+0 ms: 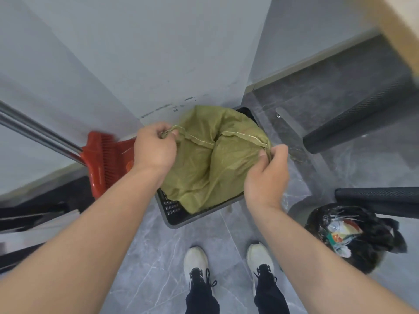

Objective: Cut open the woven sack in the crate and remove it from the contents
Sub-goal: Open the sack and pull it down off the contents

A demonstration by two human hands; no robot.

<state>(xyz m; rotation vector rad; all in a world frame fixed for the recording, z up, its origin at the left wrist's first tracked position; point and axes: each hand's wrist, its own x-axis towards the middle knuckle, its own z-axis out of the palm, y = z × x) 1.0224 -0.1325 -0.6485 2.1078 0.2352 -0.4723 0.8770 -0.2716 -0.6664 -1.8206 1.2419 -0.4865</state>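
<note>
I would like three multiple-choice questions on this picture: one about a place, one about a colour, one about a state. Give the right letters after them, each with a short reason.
1. Where is the red broom in relation to the black crate?
A. On the person's left of it
B. On the person's right of it
C. Inside it

2. What colour is the woven sack?
A. White
B. Olive green
C. Blue

3. What are the left hand and the right hand doing?
A. Each pinches the sack's top hem
B. Both hang open over the crate
C. One holds a knife, the other is flat on the sack

Answers:
1 A: the broom head stands beyond the left forearm, beside the crate.
2 B: the whole cloth is a dull yellowish green.
3 A: the fingers of each hand curl round the hem, one at each end.
</note>
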